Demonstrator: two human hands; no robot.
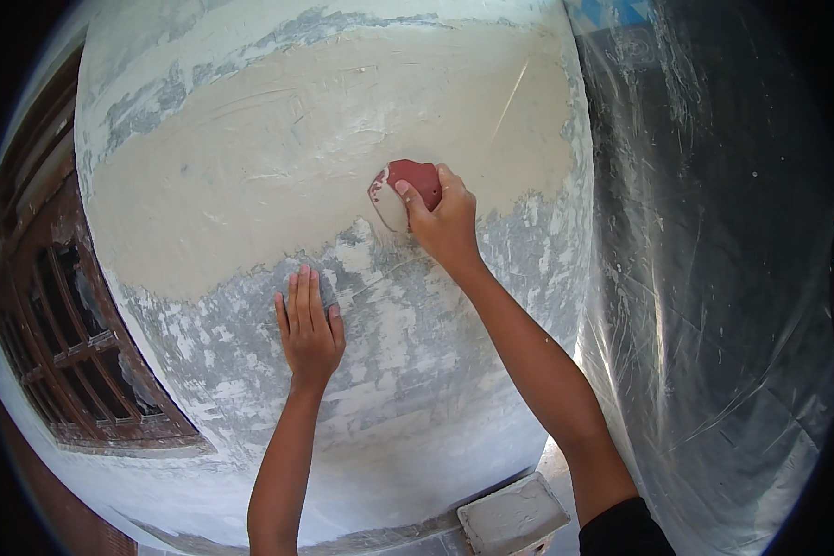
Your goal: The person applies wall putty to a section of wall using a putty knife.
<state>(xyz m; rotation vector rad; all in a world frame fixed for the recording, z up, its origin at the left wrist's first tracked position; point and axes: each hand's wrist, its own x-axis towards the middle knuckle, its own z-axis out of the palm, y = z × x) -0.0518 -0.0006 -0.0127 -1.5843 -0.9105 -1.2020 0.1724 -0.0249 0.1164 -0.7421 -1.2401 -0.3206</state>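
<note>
My right hand (449,215) grips a dark red, flat scraper (411,174) whose face is partly smeared with pale filler. The scraper lies against the wall at the lower edge of a cream filler patch (278,157). Thumb and fingers close round its right side. Lower and to the left, my left hand (309,332) rests flat on the patchy grey and white wall (408,352), its fingers stretched upward and holding nothing. The fingertips lie just under the patch's edge.
A brown wooden window with bars (74,343) is set in the wall at left. Clear plastic sheeting (704,278) hangs on the right. Low down near my right forearm stands a grey-white, plaster-coated rectangular block or container (513,512).
</note>
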